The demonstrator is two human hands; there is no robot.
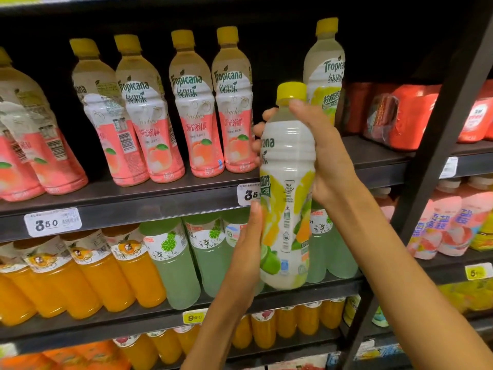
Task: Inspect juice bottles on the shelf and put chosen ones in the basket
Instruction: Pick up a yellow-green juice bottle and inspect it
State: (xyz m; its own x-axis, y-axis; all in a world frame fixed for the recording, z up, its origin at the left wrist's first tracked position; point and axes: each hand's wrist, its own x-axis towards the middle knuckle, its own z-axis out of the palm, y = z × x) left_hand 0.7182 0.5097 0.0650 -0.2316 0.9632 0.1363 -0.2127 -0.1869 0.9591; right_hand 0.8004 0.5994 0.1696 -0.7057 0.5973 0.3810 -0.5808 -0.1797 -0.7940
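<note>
I hold a lemon-lime Tropicana bottle (286, 188) with a yellow cap upright in front of the shelf. My right hand (324, 153) grips its upper part, fingers curled round the neck and shoulder. My left hand (249, 244) lies against the lower left side, fingers straight along the label. Another lemon-lime bottle (324, 68) stands on the upper shelf (133, 201) just behind. Several pink peach Tropicana bottles (196, 108) stand in a row to the left. No basket is in view.
Below are orange juice bottles (90, 279) and pale green lime drinks (176, 260). Price tags (52, 222) hang on the shelf edges. A black upright post (437, 161) divides off a right bay with red packs (405, 116) and pink bottles (437, 228).
</note>
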